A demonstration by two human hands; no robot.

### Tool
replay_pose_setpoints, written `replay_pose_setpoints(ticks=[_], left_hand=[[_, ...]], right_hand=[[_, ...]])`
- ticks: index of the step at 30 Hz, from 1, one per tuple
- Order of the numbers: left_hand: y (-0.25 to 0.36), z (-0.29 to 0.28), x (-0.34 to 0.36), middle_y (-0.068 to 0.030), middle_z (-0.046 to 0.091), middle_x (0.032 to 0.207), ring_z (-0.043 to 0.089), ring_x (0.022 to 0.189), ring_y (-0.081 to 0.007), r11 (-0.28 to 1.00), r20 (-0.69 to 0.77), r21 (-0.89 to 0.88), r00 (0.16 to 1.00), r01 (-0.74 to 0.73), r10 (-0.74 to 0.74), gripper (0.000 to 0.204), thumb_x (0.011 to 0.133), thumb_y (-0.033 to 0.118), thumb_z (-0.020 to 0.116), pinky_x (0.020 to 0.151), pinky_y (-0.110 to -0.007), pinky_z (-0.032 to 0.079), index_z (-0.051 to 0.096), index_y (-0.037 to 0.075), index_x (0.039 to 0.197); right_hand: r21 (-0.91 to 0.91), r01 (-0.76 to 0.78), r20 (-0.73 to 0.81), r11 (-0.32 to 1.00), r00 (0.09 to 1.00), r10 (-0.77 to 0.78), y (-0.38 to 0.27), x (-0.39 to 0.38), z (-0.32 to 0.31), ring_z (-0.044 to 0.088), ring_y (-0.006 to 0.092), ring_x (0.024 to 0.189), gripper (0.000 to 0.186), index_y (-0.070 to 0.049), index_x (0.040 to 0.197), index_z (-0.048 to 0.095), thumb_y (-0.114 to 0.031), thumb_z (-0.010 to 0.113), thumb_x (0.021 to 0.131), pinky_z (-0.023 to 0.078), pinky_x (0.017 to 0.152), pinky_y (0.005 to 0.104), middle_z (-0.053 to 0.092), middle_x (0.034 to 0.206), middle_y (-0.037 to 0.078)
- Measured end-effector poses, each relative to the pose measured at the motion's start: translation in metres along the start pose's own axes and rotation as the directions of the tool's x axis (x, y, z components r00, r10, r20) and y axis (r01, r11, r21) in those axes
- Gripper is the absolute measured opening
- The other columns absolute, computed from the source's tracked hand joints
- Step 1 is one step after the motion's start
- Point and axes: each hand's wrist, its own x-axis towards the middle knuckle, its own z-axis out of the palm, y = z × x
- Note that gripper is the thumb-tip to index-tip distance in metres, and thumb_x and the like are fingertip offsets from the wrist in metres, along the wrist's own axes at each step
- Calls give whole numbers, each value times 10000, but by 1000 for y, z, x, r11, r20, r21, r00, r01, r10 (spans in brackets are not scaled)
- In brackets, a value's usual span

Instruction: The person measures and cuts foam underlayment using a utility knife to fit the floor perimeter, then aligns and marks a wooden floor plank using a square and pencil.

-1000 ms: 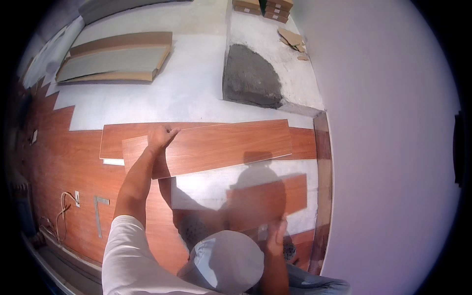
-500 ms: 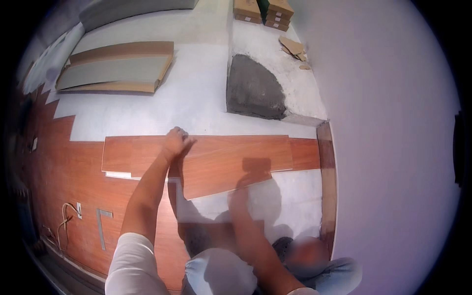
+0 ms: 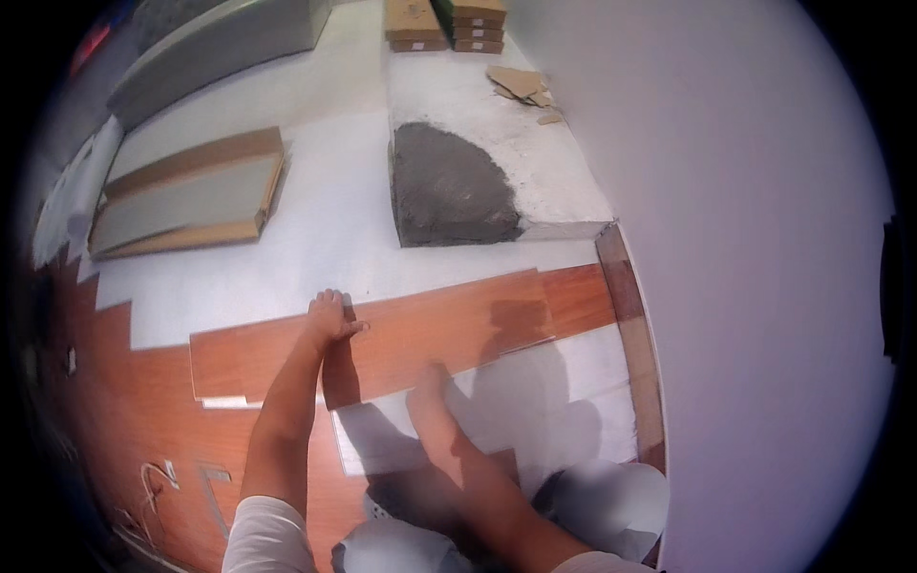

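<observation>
A reddish-brown floor plank (image 3: 449, 315) lies slantwise across the white underlay, its left end overlapping or beside the laid boards. Across its far edge rests my left hand (image 3: 330, 317), with fingers stretched past that edge and the thumb spread to the right on the wood. My right hand (image 3: 428, 384) is at the plank's near edge; its fingers are blurred, so their grip cannot be made out. At the plank's right end another reddish board (image 3: 578, 296) reaches toward the wall. Shadows of my arms and head fall over the plank and underlay.
A grey-brown open carton (image 3: 181, 205) lies on the underlay at far left. Dark wet mortar (image 3: 449, 186) covers part of a raised slab at centre. Stacked boxes (image 3: 478, 29) and torn cardboard (image 3: 519, 84) stand beyond. A metal square (image 3: 215, 487) and a cord (image 3: 148, 487) lie at near left.
My right hand has moved left and up to the plank's near edge. My left hand stays by the far edge, thumb now more spread. The whole view has shifted and tilted.
</observation>
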Motion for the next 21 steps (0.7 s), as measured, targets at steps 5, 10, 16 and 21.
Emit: replay_pose_setpoints(ticks=[5,10,16,21], left_hand=[[-9,-27,32,-221,724,1003,685,1011,-385,979,236,-203,970,-11,60,811,663,773,812,931,-463,532,760,11,934],[-6,-60,31,-245,766,1021,721,990,-347,958,513,-211,856,194,-61,889,661,750,831,902,-415,542,793,-47,1054],[14,-102,16,-212,740,876,690,831,-296,955,511,-185,853,231,-107,839,667,731,840,785,-426,538,785,-64,929],[36,-162,-9,-186,741,845,724,837,-319,900,431,-243,871,362,-234,744,750,716,801,779,-417,566,802,-6,932]], right_hand=[[111,-49,-57,993,997,56,2,-5,11,654,270,1134,339,-77,1281,604,-95,638,945,539,990,443,660,1219,101],[59,8,22,998,1000,-9,16,17,-7,648,265,1145,427,-87,1382,530,-260,604,1000,541,961,401,639,1264,105],[266,-78,75,961,995,60,16,-8,-7,598,216,1120,213,-139,1144,593,-174,709,968,487,1006,420,638,1160,44],[219,-347,127,912,937,327,-7,-71,-14,606,214,1197,348,-148,1300,584,-242,700,986,518,999,420,641,1259,54]])
